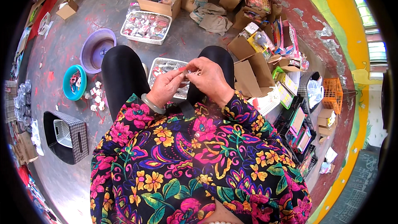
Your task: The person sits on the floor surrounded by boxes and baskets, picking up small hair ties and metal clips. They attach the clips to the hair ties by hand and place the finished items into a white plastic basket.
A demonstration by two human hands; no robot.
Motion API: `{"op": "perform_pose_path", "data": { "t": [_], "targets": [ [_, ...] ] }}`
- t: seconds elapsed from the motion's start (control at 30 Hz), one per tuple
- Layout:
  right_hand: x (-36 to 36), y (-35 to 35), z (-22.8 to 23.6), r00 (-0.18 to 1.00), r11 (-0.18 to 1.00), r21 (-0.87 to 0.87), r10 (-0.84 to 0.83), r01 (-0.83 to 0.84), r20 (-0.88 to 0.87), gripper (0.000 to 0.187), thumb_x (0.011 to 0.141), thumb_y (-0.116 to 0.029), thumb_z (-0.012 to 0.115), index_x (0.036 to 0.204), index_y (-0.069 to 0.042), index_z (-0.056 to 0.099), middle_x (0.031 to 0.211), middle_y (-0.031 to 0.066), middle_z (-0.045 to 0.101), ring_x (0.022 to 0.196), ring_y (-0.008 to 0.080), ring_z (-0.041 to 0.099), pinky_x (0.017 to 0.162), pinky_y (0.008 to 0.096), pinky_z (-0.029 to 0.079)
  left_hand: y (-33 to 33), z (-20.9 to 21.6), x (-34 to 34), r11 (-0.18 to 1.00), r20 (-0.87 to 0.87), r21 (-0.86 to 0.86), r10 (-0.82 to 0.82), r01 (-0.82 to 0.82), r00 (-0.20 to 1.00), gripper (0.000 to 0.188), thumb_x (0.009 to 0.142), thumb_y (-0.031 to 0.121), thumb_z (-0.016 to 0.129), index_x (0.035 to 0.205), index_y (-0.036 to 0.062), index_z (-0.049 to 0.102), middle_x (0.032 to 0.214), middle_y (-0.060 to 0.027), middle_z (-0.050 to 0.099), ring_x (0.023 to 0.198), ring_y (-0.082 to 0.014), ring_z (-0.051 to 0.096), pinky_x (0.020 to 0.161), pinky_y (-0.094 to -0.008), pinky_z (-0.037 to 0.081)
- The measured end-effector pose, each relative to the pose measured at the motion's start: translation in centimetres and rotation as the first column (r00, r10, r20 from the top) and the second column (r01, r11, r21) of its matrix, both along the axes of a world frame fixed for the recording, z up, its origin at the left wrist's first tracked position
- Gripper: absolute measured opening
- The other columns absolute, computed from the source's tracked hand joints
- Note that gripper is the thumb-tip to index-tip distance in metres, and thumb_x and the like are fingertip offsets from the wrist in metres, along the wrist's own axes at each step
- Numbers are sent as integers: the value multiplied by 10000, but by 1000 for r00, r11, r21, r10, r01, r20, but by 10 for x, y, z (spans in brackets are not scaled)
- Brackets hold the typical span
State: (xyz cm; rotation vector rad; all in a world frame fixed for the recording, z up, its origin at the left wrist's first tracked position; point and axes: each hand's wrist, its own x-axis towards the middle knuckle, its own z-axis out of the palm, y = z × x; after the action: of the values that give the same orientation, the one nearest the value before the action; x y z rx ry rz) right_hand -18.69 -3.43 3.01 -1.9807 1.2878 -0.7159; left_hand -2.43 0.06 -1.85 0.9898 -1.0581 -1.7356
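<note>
My left hand (165, 86), with a pale bangle on its wrist, is closed in a pinch in front of my lap. Between its fingertips and those of my right hand shows a small red piece (181, 69), too small to name. My right hand (210, 79) meets the left one with bent fingers pressed together, and what they grip is hidden. Below the hands, between my knees, stands a white basket (154, 63) holding small clear-wrapped items with red and white parts. My hands cover much of it.
Ahead stands another white basket (143, 39) of packets, beside an open carton (159, 8). A purple basin (88, 56), a teal tub (66, 84) and a patterned bin (81, 141) are on the left. Cardboard boxes (253, 74) and an orange crate (333, 95) line the right wall.
</note>
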Motion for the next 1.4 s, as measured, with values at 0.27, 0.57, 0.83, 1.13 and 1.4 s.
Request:
{"op": "perform_pose_path", "data": {
  "t": [0.27,0.57,0.83,1.13,1.4],
  "targets": [
    [3,2,-2,999,998,70,-7,4,41,154,682,-106,611,804,-15,586,752,126,592,738,286,572,633,362,447,0,-10,2,997,85,-58,-48,53,995,359,934,141,436,1255,-20,433,1092,-58,558,936,-111,562,819,-252,467],
    [2,2,5,998,997,45,58,-59,30,208,687,-78,616,875,-19,549,747,127,600,732,298,577,626,368,455,3,2,-3,997,-35,-64,-54,52,998,407,862,18,509,1259,-20,426,1001,-38,577,889,-72,544,776,-211,455],
    [-10,-10,7,964,922,313,165,-226,209,225,747,-40,613,957,-21,537,768,23,552,706,88,540,638,220,449,0,4,1,987,-53,131,-86,93,995,351,873,78,539,1211,5,475,1035,-50,585,920,-121,575,774,-252,487],
    [-20,-14,4,965,904,400,45,-149,259,172,761,3,597,926,17,549,750,-4,553,699,50,527,626,190,442,-2,9,3,978,-119,182,-85,106,989,277,921,177,467,1124,5,545,987,-68,605,906,-158,601,738,-296,528],
    [-21,-13,5,971,904,385,111,-186,210,85,757,-4,600,838,23,594,728,-2,593,692,51,541,629,197,436,-2,7,3,975,-90,201,-77,94,993,296,930,220,450,1107,7,553,964,-56,610,864,-144,605,704,-283,533]
  ]
}}
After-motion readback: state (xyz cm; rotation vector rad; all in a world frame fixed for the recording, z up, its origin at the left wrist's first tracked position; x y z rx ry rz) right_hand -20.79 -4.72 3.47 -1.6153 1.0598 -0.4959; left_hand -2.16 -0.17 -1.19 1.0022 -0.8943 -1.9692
